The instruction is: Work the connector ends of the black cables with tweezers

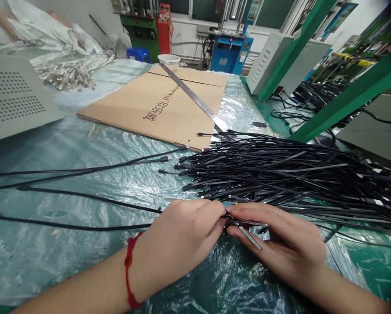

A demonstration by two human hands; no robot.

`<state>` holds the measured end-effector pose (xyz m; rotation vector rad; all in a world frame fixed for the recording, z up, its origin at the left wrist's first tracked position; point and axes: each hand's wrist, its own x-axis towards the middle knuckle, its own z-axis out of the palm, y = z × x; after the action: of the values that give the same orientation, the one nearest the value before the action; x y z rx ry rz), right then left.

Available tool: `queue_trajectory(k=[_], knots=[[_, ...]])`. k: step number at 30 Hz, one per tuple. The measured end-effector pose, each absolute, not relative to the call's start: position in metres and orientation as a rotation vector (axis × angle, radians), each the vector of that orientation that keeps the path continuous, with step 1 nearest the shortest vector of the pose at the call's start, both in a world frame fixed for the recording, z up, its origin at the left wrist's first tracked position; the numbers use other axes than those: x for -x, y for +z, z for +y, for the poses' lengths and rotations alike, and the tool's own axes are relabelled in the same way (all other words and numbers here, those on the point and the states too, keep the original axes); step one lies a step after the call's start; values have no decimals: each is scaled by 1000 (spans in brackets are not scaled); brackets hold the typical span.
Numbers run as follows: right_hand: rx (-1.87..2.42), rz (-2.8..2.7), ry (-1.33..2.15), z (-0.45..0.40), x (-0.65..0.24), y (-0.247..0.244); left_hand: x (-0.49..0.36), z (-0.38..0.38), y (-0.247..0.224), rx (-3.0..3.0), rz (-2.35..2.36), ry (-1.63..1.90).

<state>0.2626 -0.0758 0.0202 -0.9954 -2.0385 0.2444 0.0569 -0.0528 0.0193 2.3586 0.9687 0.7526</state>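
Note:
My left hand (189, 233), a red cord around its wrist, is closed in a pinch at the middle front. Its fingertips hold something small and dark, probably a cable end, mostly hidden. My right hand (280, 240) is closed around a small metal tool with two thin arms (249, 237) spread in a V. The arms meet at the left fingertips, where both hands come together. Two black cables (94, 199) run from the left toward my left hand; one passes behind it. Just beyond my hands lies a big bundle of black cables (280, 170).
Flat cardboard (126, 104) lies farther back, with a long metal ruler (195, 98) across it. Two USB cables (123, 165) stretch in from the left. Clear plastic sheeting (94, 261) covers the green table. A perforated metal box (15, 96) and green posts (352, 96) flank the area.

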Motion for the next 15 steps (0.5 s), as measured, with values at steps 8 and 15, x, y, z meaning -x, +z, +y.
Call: queue_trajectory(k=[8, 15], knots=[[963, -2063, 264, -76, -261, 23, -57, -55, 17, -2376, 965, 740], [1140, -1992, 262, -71, -267, 16, -57, -53, 20, -2362, 997, 807]])
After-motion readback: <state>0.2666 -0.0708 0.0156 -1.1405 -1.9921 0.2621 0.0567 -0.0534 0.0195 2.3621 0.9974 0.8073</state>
